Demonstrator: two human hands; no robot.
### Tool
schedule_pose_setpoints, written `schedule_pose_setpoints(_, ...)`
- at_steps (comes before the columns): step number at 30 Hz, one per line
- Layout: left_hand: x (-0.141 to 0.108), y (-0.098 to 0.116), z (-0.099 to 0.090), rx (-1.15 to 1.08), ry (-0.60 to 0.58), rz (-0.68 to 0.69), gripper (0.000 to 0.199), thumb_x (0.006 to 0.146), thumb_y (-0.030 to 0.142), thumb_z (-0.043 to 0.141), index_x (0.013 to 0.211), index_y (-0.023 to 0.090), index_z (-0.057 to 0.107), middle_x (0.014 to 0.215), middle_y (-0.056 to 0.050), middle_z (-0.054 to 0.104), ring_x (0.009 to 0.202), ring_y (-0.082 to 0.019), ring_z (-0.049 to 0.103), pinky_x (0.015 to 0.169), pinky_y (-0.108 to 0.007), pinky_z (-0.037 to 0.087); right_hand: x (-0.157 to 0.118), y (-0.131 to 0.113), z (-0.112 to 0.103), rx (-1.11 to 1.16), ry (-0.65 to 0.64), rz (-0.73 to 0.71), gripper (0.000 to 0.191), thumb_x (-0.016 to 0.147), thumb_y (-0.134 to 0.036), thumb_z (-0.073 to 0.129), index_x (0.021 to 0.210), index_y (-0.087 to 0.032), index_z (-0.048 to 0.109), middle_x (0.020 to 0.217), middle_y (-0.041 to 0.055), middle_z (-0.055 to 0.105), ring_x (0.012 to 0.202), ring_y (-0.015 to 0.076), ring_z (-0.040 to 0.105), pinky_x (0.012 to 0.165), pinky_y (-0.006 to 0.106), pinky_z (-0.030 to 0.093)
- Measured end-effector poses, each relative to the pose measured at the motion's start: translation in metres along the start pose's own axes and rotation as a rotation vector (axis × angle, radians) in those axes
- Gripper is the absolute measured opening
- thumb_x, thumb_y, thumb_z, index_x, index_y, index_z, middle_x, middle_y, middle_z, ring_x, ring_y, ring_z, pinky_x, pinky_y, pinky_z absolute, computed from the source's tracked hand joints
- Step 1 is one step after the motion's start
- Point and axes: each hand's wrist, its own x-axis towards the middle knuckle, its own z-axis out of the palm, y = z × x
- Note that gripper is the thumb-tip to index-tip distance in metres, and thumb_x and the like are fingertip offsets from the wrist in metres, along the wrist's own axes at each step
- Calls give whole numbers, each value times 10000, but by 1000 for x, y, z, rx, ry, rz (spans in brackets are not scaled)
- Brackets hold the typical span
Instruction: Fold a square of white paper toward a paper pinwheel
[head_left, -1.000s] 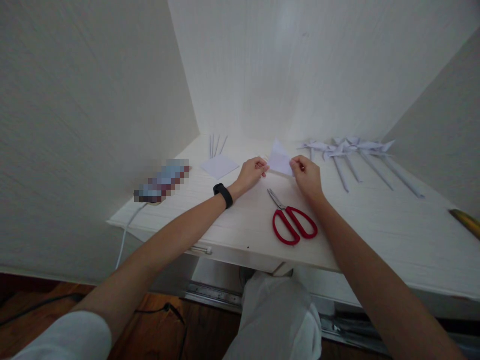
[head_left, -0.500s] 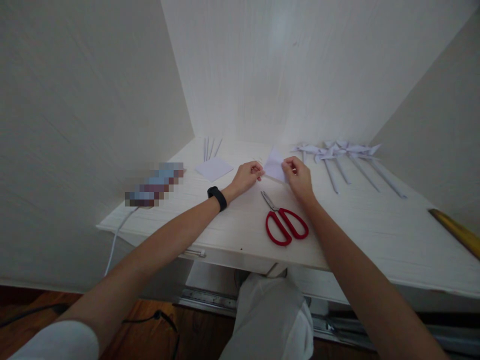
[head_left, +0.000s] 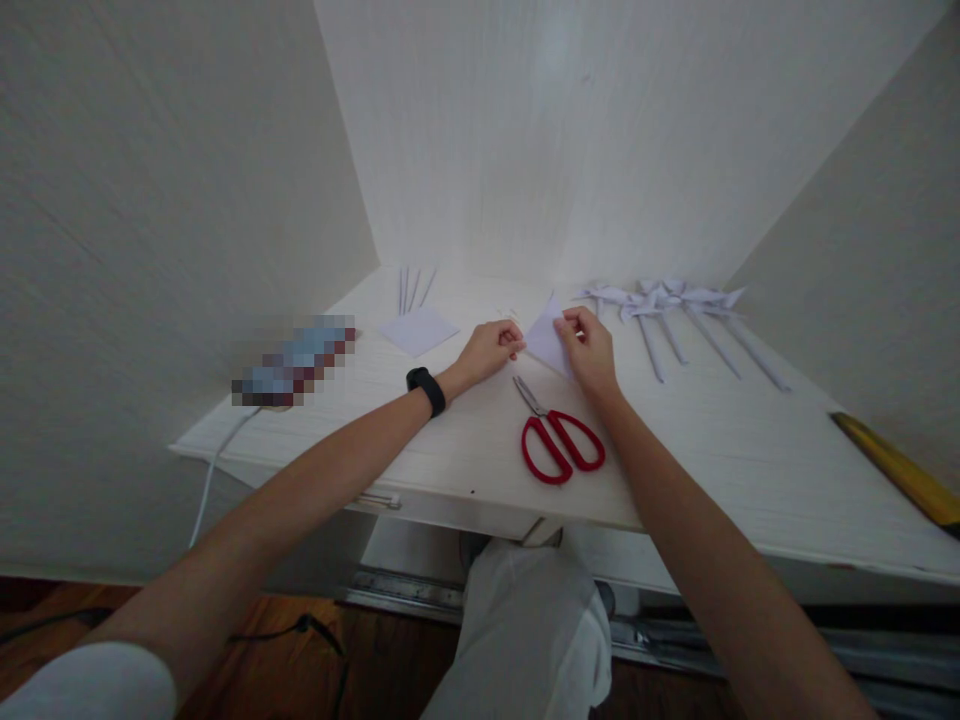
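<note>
A small white paper sheet point(head_left: 547, 338) lies between my two hands. My left hand point(head_left: 493, 350), with a black band on its wrist, has its fingers curled together at the sheet's left corner. The fingers of my right hand point(head_left: 587, 345) pinch the sheet's right side. Just in front of the paper, red-handled scissors point(head_left: 553, 425) rest on the table, blades pointing away. To the left lie a square of white paper point(head_left: 417, 329) and several thin paper sticks point(head_left: 414, 288) behind it.
Several paper pinwheels point(head_left: 675, 298) on rolled stems lie at the back right. A pixelated device point(head_left: 300, 360) with a white cable sits on the left of the white table point(head_left: 720, 450). A yellow object point(head_left: 892, 465) is at the far right.
The whole view has shifted slightly, so things appear a little further left. My right hand still holds the paper, whose top corner now looks more raised.
</note>
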Motion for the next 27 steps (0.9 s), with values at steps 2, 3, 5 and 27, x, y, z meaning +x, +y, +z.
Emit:
schedule_pose_setpoints(2,-1,3,0,16,-6,9,47,729,132,605,696,138,573,571,31,557,549,-90,534,592,-213,400,0,1,0,1,30,7,176,797,-367,536,774,-193,552,657,-20,536,601,121,459,572,245,340)
schedule_pose_setpoints(3,-2,4,-1,22,-10,13,46,731,129,603,696,138,573,571,31,559,549,-90,534,593,-214,400,0,1,0,-1,41,8,173,793,-364,542,754,-195,540,626,-30,508,587,118,446,565,243,333)
schedule_pose_setpoints(5,-3,7,-1,32,-18,18,51,732,125,601,693,139,572,570,30,562,550,-92,535,592,-215,400,0,2,0,-4,48,11,178,790,-358,546,717,-199,514,580,-45,453,564,114,422,552,240,320)
schedule_pose_setpoints(27,-5,5,-1,118,-108,79,36,719,160,603,687,146,596,593,16,594,592,-116,543,596,-229,386,1,2,0,30,34,-35,250,848,-420,461,769,-196,539,713,-3,547,679,139,493,620,253,371)
